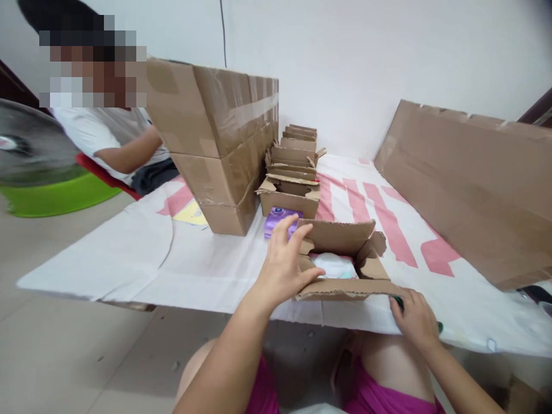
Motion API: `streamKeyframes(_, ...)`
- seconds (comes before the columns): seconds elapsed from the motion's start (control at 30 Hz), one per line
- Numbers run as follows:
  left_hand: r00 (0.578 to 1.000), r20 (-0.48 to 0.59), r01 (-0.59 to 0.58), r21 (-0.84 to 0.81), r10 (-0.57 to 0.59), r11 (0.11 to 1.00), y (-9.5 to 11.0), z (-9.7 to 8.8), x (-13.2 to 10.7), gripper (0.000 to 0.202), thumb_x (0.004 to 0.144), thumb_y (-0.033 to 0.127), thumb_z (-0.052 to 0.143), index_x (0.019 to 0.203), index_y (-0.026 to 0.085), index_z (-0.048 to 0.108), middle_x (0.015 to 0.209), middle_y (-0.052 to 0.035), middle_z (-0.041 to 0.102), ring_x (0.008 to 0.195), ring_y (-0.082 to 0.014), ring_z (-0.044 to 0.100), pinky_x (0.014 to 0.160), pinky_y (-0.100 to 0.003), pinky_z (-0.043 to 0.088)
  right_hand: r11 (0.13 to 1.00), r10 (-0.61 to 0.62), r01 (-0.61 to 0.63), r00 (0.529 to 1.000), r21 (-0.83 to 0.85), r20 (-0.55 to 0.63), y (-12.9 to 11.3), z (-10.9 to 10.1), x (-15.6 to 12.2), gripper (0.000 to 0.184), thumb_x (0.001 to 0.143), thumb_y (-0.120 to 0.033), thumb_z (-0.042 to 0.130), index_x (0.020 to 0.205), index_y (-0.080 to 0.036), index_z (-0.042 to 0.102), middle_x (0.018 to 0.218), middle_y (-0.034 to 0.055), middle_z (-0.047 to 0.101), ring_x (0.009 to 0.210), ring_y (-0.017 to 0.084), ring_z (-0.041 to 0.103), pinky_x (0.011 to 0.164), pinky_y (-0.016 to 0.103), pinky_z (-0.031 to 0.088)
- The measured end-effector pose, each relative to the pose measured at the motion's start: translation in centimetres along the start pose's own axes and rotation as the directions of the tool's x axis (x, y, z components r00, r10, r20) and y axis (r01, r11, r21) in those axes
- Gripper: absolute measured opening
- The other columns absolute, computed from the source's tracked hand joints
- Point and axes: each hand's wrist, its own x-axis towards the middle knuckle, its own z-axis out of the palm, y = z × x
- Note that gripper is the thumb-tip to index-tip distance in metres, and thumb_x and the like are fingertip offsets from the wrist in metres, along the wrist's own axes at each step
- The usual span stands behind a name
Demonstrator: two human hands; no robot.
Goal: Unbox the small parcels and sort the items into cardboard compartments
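A small open cardboard box [345, 290] stands near the table's front edge with its flaps raised. Inside it lies a white and light-blue packet [334, 266]. My left hand [284, 261] is at the box's left end, fingers spread and thumb over the opening. Just behind those fingers sits a purple packet [276, 221], partly covered by them. At the box's front right corner, my right hand [416, 316] is closed around a dark green object [399, 302]. Only its two ends show, so its kind is unclear.
Taped cardboard boxes [224, 121] are stacked at the left. Several open boxes [291, 198] line up behind mine. A large cardboard sheet [470, 190] leans at the right. A person [116, 141] sits beyond the stack, near a green-rimmed fan [60, 195].
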Motion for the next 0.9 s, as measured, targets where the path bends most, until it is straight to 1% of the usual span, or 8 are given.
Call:
streamKeyframes(0.07,0.999,0.04,-0.023,0.042,0.021,0.999,-0.5,0.2,0.0,0.105,0.061,0.043,0.083,0.145,0.032,0.022,0.157,-0.0123,0.013,0.145,-0.0378,0.011,0.113,-0.057,0.021,1.0,0.002,-0.002,1.0,0.013,0.006,-0.1,-0.1,0.0,0.03,0.086,-0.027,0.045,0.109,-0.014,0.058,0.095,0.0116,0.064,0.086,0.026,0.055,0.079,0.038,0.044)
streamKeyframes(0.17,0.985,0.169,-0.022,-0.025,0.026,0.999,-1.1,0.2,0.1,0.119,0.062,0.044,0.082,0.149,0.033,0.002,0.156,-0.0134,0.017,0.144,-0.0346,0.018,0.113,-0.055,0.025,1.0,0.016,-0.016,1.0,0.024,0.01,-0.2,-0.3,0.1,0.03,0.084,-0.023,0.044,0.11,-0.016,0.057,0.095,0.0106,0.064,0.086,0.025,0.055,0.078,0.038,0.045)
streamKeyframes(0.2,0.98,0.196,-0.029,-0.048,0.038,0.998,-1.2,0.2,0.2,0.115,0.063,0.044,0.081,0.149,0.032,0.006,0.152,-0.0132,0.027,0.14,-0.0327,0.027,0.111,-0.052,0.029,1.0,0.019,-0.019,1.0,0.023,0.007,-0.2,-0.4,0.1,0.029,0.084,-0.023,0.044,0.109,-0.016,0.057,0.094,0.0102,0.064,0.086,0.025,0.055,0.078,0.038,0.045)
streamKeyframes(0.27,0.966,0.244,-0.069,-0.07,0.084,0.995,-1.3,0.0,0.3,0.089,0.066,0.045,0.08,0.141,0.029,0.034,0.134,-0.0105,0.05,0.128,-0.0297,0.043,0.107,-0.049,0.035,1.0,0.012,-0.012,1.0,0.024,0.001,-0.2,-0.4,0.1,0.028,0.084,-0.023,0.044,0.109,-0.016,0.056,0.093,0.0096,0.064,0.085,0.025,0.055,0.078,0.038,0.046)
streamKeyframes(0.37,0.945,0.298,-0.129,-0.04,0.136,0.991,-1.2,-0.1,0.5,0.041,0.069,0.047,0.077,0.101,0.022,0.067,0.107,-0.0072,0.061,0.113,-0.0275,0.052,0.102,-0.046,0.039,1.0,0.005,-0.005,1.0,0.027,0.004,-0.3,-0.6,0.2,0.027,0.085,-0.023,0.044,0.109,-0.017,0.055,0.093,0.0093,0.064,0.085,0.025,0.056,0.078,0.038,0.046)
streamKeyframes(0.6,0.946,0.304,-0.109,-0.028,0.112,0.994,-0.9,-0.2,0.4,0.026,0.071,0.045,0.076,0.081,0.021,0.071,0.104,-0.0068,0.059,0.107,-0.0254,0.054,0.096,-0.044,0.044,0.999,0.023,-0.023,1.0,0.031,0.002,-0.6,-0.8,0.2,0.028,0.085,-0.022,0.043,0.109,-0.017,0.055,0.094,0.0102,0.064,0.086,0.026,0.056,0.077,0.039,0.047)
streamKeyframes(0.77,0.941,0.322,-0.097,-0.033,0.103,0.995,-0.9,-0.1,0.2,0.02,0.072,0.04,0.075,0.078,0.021,0.073,0.124,-0.0089,0.055,0.119,-0.0284,0.05,0.103,-0.046,0.042,0.999,0.018,-0.018,1.0,0.041,0.01,-0.5,-0.8,0.3,0.029,0.084,-0.022,0.044,0.109,-0.016,0.056,0.093,0.0106,0.065,0.085,0.026,0.056,0.077,0.04,0.047)
streamKeyframes(0.9,0.941,0.335,-0.066,0.039,0.05,0.997,-1.0,-0.1,0.0,0.032,0.07,0.045,0.076,0.092,0.022,0.074,0.143,-0.0108,0.044,0.135,-0.0359,0.035,0.111,-0.054,0.032,0.997,0.041,-0.043,0.999,0.059,0.029,-0.5,-0.8,0.2,0.031,0.082,-0.021,0.044,0.11,-0.016,0.057,0.095,0.0109,0.065,0.087,0.027,0.056,0.078,0.042,0.048)
